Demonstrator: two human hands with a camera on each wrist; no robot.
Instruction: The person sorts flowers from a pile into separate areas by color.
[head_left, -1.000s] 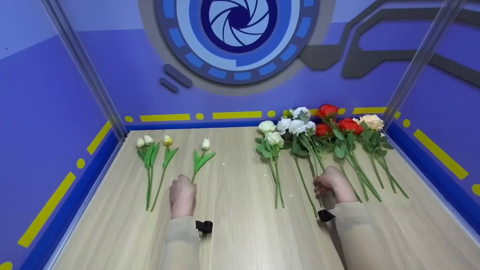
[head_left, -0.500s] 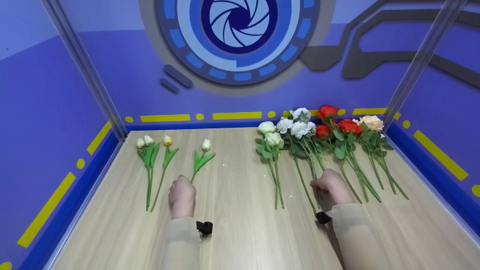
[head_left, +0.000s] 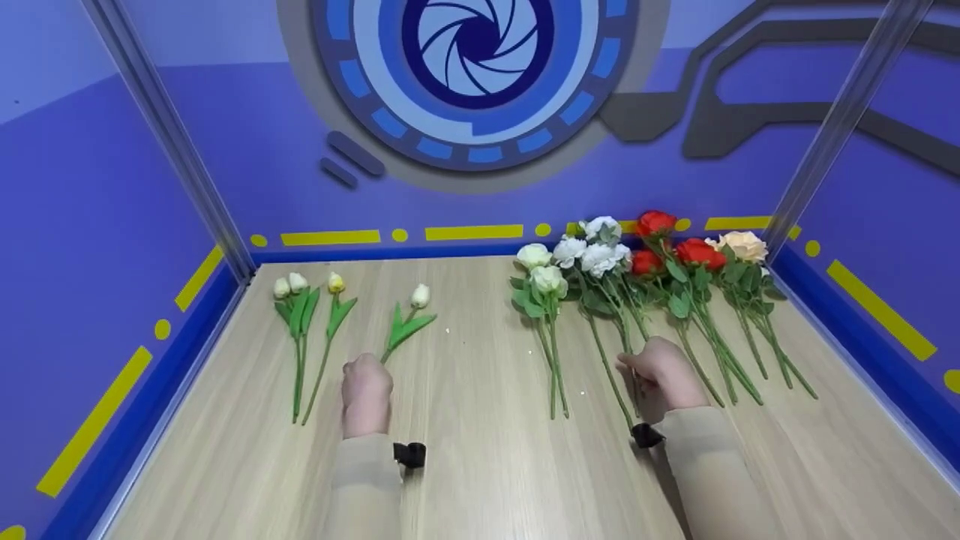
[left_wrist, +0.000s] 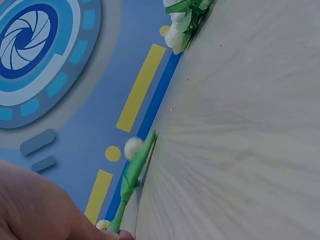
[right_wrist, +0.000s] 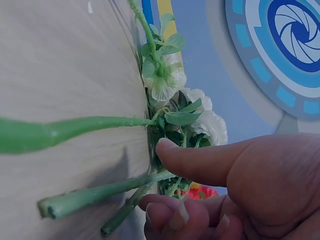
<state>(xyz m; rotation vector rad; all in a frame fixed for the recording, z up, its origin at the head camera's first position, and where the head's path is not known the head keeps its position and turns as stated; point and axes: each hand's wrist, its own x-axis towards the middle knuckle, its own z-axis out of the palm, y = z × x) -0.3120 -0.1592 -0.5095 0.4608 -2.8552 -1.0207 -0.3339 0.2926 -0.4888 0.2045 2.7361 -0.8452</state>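
My left hand (head_left: 366,394) pinches the stem of a white tulip (head_left: 420,296) with two green leaves. In the left wrist view the tulip's green leaf (left_wrist: 135,170) rises edge-on past my thumb. Over the stems of the white peony-like flowers (head_left: 600,257) is my right hand (head_left: 666,367). Its thumb (right_wrist: 195,162) stands out straight, apart from the loosely curled fingers (right_wrist: 175,212). Two cut stem ends (right_wrist: 75,201) point toward the right wrist camera, near the gap between thumb and fingers.
Left of my left hand lie two white tulips (head_left: 298,337) and a yellow-tipped tulip (head_left: 335,282). Pale green-white roses (head_left: 548,280), red roses (head_left: 700,252) and peach roses (head_left: 742,244) lie on the right. Blue-purple panels (head_left: 480,210) wall the wooden table (head_left: 480,450).
The white tulip's head has swung slightly right and toward me. My right thumb has moved left, away from its fingers, and the white flowers have shifted slightly.
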